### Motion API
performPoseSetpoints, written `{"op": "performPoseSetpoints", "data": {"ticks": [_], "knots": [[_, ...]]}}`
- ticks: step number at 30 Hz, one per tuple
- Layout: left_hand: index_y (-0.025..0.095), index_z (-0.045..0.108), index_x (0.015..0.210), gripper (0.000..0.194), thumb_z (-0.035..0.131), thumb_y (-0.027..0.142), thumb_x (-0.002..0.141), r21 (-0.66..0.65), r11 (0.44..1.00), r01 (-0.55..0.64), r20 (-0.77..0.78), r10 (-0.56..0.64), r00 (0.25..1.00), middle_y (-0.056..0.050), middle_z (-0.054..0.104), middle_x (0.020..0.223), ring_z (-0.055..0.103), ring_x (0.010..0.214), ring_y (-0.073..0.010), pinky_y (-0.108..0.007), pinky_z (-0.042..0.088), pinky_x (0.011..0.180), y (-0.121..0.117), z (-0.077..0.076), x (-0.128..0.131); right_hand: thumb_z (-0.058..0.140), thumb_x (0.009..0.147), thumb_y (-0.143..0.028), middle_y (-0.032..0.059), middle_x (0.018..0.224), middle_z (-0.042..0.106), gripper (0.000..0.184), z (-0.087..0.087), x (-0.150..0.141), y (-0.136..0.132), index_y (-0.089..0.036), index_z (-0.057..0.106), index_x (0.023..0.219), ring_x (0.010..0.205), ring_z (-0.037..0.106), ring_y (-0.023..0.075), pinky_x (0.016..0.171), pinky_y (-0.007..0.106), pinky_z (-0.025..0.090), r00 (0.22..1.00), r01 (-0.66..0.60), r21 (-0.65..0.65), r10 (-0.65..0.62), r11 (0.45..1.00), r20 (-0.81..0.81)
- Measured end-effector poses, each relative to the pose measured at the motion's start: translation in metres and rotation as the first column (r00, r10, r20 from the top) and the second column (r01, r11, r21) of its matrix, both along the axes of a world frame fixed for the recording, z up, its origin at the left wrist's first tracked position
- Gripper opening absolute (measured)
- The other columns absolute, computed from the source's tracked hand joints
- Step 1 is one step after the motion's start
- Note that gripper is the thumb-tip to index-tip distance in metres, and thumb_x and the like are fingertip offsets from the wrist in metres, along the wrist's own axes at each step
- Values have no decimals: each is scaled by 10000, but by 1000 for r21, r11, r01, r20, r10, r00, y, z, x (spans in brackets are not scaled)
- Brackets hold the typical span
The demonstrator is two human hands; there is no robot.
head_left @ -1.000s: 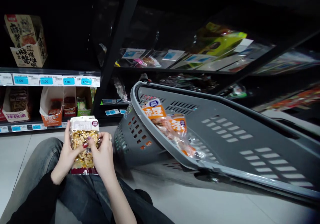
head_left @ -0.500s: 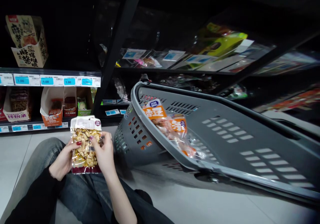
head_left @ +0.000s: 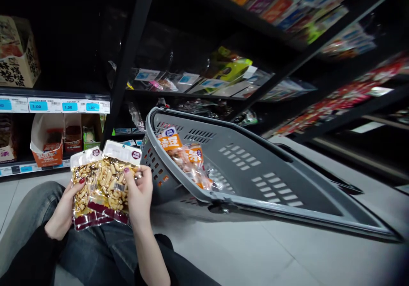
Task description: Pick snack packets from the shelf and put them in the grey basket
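Note:
Two clear snack packets with white tops and dark red bottoms overlap in my hands above my lap. My left hand [head_left: 63, 207] pinches the left packet [head_left: 82, 192], thumb on its front. With its thumb in front and fingers behind, my right hand [head_left: 140, 194] grips the right packet [head_left: 111, 183], which lies partly over the other one. Both look full of pale brown, strip-like pieces. Just to the right stands a grey shopping basket [head_left: 252, 162], tilted in view, with several orange-labelled snack packets [head_left: 180, 154] at its near left end.
Black shelving runs along the back, with a price-tag rail [head_left: 68, 106] at left. Below it sit an orange display box [head_left: 47, 143] and a green box [head_left: 91, 137]. Higher left is a beige box [head_left: 19, 60]. Pale floor tiles [head_left: 230, 252] lie beneath the basket.
The packets, stacked before, are now fanned apart so both fronts show. My right hand has shifted the front one to the right. The view has turned rightward.

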State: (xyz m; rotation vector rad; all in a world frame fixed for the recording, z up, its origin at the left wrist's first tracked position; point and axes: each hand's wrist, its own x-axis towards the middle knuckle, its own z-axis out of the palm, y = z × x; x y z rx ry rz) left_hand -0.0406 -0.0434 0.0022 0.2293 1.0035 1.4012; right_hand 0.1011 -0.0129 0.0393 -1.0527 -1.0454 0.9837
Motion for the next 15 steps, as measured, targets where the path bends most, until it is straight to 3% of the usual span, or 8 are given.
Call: {"op": "performPoseSetpoints", "data": {"ticks": [5, 9, 13, 15], "knots": [[168, 538, 1140, 413, 594, 147, 731, -19, 1000, -4, 4, 4, 1000, -69, 725, 875, 693, 776, -237, -359, 559, 706, -1, 2, -3, 605, 774, -300, -67, 653, 504, 213, 24, 12, -11, -219, 410, 799, 559, 502, 80, 527, 176, 412, 987, -110, 18, 111, 994, -116], [158, 552, 1117, 392, 592, 146, 727, -29, 1000, -11, -12, 11, 1000, -73, 725, 872, 692, 780, -239, -362, 554, 713, -2, 3, -3, 592, 764, -300, -60, 647, 522, 196, 24, 12, -12, -212, 426, 822, 551, 508, 89, 534, 191, 416, 976, -212, -36, 209, 977, -66], [203, 535, 1163, 480, 645, 166, 697, 19, 1000, -3, -47, 4, 999, -57, 714, 952, 685, 821, -231, -341, 542, 741, -2, 2, 2, 538, 795, -308, -40, 641, 543, 158, 6, 4, -4, -205, 446, 871, 558, 509, 130, 556, 246, 417, 948, -121, -85, 141, 989, 287], [224, 524, 1186, 511, 659, 193, 694, 22, 1000, 6, -61, -5, 998, -53, 707, 979, 681, 838, -227, -335, 535, 757, -2, 0, 4, 524, 804, -313, 17, 732, 581, 166, 0, -1, -1, -188, 476, 902, 660, 540, 181, 641, 315, 441, 840, -1, -29, 17, 1000, 543]]}}
